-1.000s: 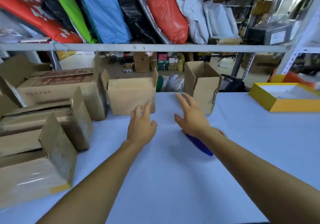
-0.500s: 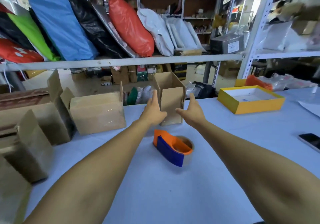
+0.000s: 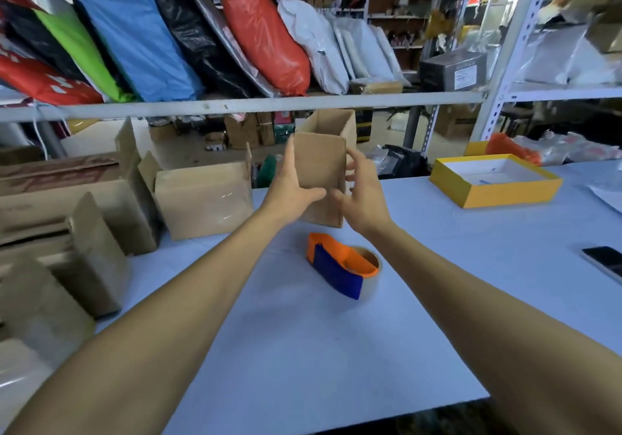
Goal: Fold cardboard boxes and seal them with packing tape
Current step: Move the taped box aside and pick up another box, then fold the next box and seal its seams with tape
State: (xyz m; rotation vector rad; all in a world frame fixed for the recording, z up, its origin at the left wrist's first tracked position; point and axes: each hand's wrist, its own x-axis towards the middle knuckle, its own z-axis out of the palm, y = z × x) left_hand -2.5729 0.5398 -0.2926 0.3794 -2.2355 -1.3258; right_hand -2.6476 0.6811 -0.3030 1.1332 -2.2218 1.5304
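Small open-topped cardboard box point(image 3: 321, 162) held upright between both hands, above the far middle of the pale blue table point(image 3: 303, 350). Left hand point(image 3: 292, 185) wrapped round the box's left wall, thumb across the near face, fingers hidden behind the cardboard. Right hand point(image 3: 361, 195) just beside the box's right edge, fingers spread and loosely curved, thumb tip touching or nearly touching the lower near face; cannot tell whether this hand actually grips. Box bottom hanging clear of the tabletop, top flaps standing open.

Orange and blue tape dispenser point(image 3: 340, 264) lying on the table directly below the hands, nearer the camera, apart from the box.

Left of the hands, a wider taped carton point(image 3: 205, 195) with flaps up, and further cartons point(image 3: 77, 232) stacked along the left edge. Yellow tray point(image 3: 494, 182) at far right, a phone point(image 3: 606, 261) at the right edge. Coloured bags point(image 3: 262, 30) leaning on the shelf behind.
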